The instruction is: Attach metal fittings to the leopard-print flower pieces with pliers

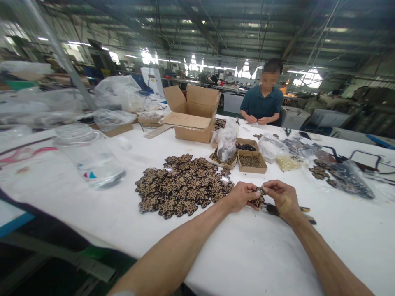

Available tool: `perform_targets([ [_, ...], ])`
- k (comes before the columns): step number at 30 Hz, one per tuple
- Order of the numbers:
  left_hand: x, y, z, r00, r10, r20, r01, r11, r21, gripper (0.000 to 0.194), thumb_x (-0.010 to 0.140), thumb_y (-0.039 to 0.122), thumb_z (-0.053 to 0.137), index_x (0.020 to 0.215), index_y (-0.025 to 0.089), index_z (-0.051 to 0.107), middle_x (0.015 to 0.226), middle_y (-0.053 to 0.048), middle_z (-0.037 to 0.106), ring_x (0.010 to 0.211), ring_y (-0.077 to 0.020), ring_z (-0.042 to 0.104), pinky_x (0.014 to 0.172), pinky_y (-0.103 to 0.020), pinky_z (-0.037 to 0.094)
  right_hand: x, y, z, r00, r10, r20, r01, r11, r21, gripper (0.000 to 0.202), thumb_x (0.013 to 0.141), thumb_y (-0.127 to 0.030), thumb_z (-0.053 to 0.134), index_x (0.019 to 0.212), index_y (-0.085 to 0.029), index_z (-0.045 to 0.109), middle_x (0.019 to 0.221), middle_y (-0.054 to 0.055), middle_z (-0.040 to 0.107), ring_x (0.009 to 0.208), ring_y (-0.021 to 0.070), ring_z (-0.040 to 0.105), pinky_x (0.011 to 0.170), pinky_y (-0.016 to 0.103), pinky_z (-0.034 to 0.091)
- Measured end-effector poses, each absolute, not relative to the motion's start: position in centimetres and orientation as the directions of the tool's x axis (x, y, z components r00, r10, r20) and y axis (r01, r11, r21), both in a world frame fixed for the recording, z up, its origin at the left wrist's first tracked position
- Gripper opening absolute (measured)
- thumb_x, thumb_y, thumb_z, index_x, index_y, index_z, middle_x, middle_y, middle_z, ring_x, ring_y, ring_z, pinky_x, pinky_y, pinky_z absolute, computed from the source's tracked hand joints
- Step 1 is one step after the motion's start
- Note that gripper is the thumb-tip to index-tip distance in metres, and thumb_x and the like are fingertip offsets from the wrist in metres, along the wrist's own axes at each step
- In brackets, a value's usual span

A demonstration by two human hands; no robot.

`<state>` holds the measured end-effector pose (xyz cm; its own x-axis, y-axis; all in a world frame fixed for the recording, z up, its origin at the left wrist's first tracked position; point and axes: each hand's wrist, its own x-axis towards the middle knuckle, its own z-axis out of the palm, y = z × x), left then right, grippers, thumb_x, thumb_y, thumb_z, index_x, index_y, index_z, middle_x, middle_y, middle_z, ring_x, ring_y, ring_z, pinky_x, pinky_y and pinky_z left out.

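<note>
Between thumb and fingers, my left hand (242, 196) holds a leopard-print piece (258, 198) with a wavy edge. My right hand (282, 197) is closed in a pinch at the piece's upper right edge; whatever is between its fingertips is too small to make out. Pliers (308, 217) with dark and yellow handles lie on the white table (247, 255), partly hidden under my right hand. Left of my hands spreads a heap of similar leopard-print pieces (182, 187). Just beyond my hands, a small cardboard box (252, 167) contains small brass-coloured parts.
An open carton (194, 131) stands behind the heap, with a clear jar (89, 156) to the left. Plastic bags (354, 176) and leopard-print pieces lie at the right. A person (262, 102) in a dark teal shirt works across the table.
</note>
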<state>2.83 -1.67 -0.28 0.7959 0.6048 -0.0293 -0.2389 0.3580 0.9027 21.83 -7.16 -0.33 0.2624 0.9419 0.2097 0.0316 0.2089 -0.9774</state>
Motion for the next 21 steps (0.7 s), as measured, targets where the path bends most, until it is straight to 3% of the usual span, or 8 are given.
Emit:
perform_targets([
  [5, 2.7, -1.6, -0.1, 0.823, 0.566, -0.047, -0.226, 0.403, 0.887, 0.057, 0.063, 0.05, 0.091, 0.094, 0.008, 0.066, 0.077, -0.008, 0.07, 0.063, -0.0166, 0.067, 0.06, -0.031, 0.059, 21.8, -7.0, -0.8, 0.258, 0.945, 0.203, 0.02, 0.205, -0.979, 0.031, 0.066, -0.037, 0.091, 0.087, -0.02, 0.076, 0.086, 0.006, 0.075, 0.08, 0.0213, 0.068, 0.078, 0.037, 0.056],
  [16, 2.3, -1.1, 0.0, 0.922, 0.366, -0.125, -0.144, 0.625, 0.767, 0.029, 0.08, 0.034, 0.078, 0.091, 0.01, 0.064, 0.075, -0.01, 0.071, 0.061, -0.0189, 0.068, 0.056, -0.03, 0.055, 20.9, -7.0, -1.8, 0.283, 0.929, 0.24, -0.048, 0.264, -0.963, 0.032, 0.067, -0.037, 0.09, 0.09, -0.021, 0.074, 0.09, 0.006, 0.074, 0.084, 0.0217, 0.067, 0.082, 0.039, 0.056],
  [21, 2.1, -1.1, 0.1, 0.903, 0.386, -0.187, -0.155, 0.7, 0.697, 0.022, 0.076, 0.021, 0.077, 0.091, 0.013, 0.064, 0.07, -0.005, 0.067, 0.062, -0.0178, 0.068, 0.051, -0.024, 0.048, 20.8, -7.6, -0.5, 0.168, 0.94, 0.297, 0.078, 0.288, -0.954, 0.031, 0.075, -0.039, 0.084, 0.102, -0.025, 0.077, 0.09, 0.004, 0.073, 0.082, 0.0216, 0.066, 0.079, 0.038, 0.053],
])
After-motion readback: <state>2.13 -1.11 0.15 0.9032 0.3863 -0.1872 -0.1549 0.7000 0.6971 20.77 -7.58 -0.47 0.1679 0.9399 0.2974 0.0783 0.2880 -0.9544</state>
